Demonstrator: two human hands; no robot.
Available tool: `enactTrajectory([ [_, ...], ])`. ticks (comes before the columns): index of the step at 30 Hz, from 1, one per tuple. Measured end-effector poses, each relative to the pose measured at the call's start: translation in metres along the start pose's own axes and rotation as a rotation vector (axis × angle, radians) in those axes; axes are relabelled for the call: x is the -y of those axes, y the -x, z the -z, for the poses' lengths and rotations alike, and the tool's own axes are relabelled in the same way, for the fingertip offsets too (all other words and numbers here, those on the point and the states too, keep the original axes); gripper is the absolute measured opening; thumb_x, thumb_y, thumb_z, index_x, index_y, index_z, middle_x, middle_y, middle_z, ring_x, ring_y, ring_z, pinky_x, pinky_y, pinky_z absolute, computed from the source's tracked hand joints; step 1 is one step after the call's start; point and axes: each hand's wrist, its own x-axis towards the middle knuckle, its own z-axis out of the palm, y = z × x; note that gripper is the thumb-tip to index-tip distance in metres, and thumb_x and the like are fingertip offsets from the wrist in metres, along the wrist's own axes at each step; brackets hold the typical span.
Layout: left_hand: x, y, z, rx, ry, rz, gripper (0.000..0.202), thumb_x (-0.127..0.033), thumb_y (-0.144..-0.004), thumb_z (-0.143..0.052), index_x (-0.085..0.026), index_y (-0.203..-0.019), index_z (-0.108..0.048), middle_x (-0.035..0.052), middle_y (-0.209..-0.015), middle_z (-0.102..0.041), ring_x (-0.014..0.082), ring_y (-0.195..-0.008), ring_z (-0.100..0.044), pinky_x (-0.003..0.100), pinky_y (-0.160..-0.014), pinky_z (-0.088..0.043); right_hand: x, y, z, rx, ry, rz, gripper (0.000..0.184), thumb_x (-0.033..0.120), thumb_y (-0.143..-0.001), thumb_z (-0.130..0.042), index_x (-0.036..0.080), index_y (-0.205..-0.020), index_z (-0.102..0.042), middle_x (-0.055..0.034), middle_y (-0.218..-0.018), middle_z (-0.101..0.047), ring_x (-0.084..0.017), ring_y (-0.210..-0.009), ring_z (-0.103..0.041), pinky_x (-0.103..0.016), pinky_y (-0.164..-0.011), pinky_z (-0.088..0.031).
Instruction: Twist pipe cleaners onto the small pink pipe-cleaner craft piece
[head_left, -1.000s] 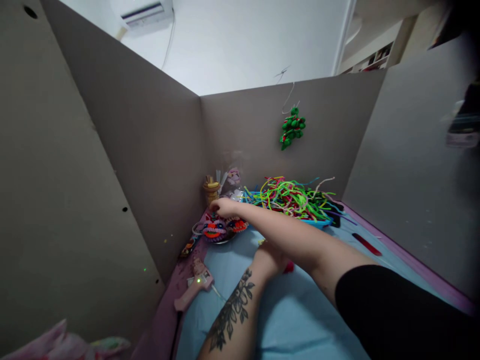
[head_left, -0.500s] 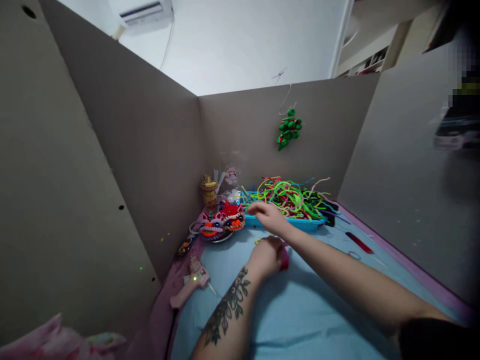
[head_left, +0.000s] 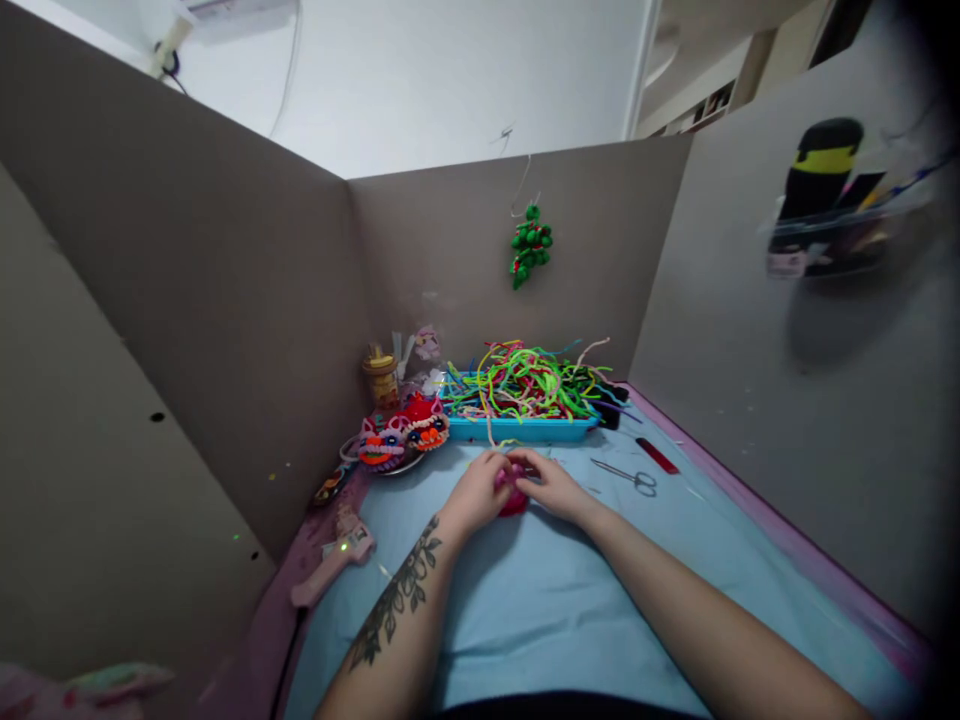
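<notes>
Both my hands meet over the blue mat (head_left: 570,610) just in front of the blue tray. My left hand (head_left: 474,492) and my right hand (head_left: 550,484) together grip a small pink-red fuzzy piece (head_left: 512,495), mostly hidden between the fingers. Right behind them the blue tray (head_left: 525,429) holds a tangled heap of pipe cleaners (head_left: 525,380) in green, yellow, pink and other colours. To the left of the tray lie finished fuzzy face figures (head_left: 397,440) on a small plate.
A pink glue gun (head_left: 330,562) with a lit green lamp lies at the mat's left edge. Scissors (head_left: 626,475) and a red stick (head_left: 658,455) lie right of my hands. Grey cardboard walls (head_left: 225,300) enclose three sides; a green bead bunch (head_left: 529,245) hangs at the back.
My right hand has pulled back from the face figures at the left corner and joined my left hand on the pink-red piece. The view has shifted, bringing scissors into sight.
</notes>
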Motion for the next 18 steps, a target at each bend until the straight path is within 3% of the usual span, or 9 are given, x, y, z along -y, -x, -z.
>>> enactTrajectory([
  [3, 0.001, -0.001, 0.004, 0.014, 0.03, 0.021, 0.023, -0.008, -0.071, -0.055, -0.019, -0.091, -0.059, 0.0043, -0.101, -0.057, 0.018, -0.096, -0.053, 0.03, -0.088, -0.042, 0.003, 0.0, 0.0, -0.105, 0.049, -0.02, 0.025, 0.02, -0.076, -0.053, 0.018, -0.101, -0.059, -0.0065, -0.099, -0.064, -0.019, -0.093, -0.06, -0.035, -0.083, -0.048],
  [7, 0.003, -0.003, 0.008, 0.018, 0.052, 0.056, 0.031, -0.004, -0.066, -0.059, -0.019, -0.093, -0.065, 0.0051, -0.111, -0.056, 0.0189, -0.103, -0.053, 0.031, -0.094, -0.039, 0.006, 0.001, 0.004, -0.135, 0.159, 0.037, 0.013, 0.022, -0.079, -0.055, 0.018, -0.086, -0.065, -0.0043, -0.087, -0.065, -0.018, -0.085, -0.058, -0.031, -0.078, -0.045],
  [12, 0.002, -0.005, 0.012, 0.015, -0.032, 0.054, 0.03, -0.004, -0.071, -0.055, -0.019, -0.093, -0.069, 0.0049, -0.09, -0.064, 0.0194, -0.09, -0.055, 0.033, -0.085, -0.042, 0.006, 0.001, 0.005, -0.154, 0.239, 0.095, 0.014, 0.016, -0.081, -0.052, 0.018, -0.084, -0.065, -0.0035, -0.082, -0.061, -0.017, -0.084, -0.055, -0.029, -0.077, -0.043],
  [18, 0.001, -0.006, 0.01, 0.018, -0.029, -0.025, 0.03, -0.005, -0.074, -0.054, -0.02, -0.093, -0.071, 0.0058, -0.09, -0.066, 0.0194, -0.09, -0.056, 0.033, -0.085, -0.041, 0.007, 0.0, 0.004, -0.164, 0.241, 0.153, 0.014, 0.012, -0.081, -0.049, 0.018, -0.081, -0.062, -0.0028, -0.08, -0.056, -0.016, -0.082, -0.052, -0.029, -0.075, -0.041],
])
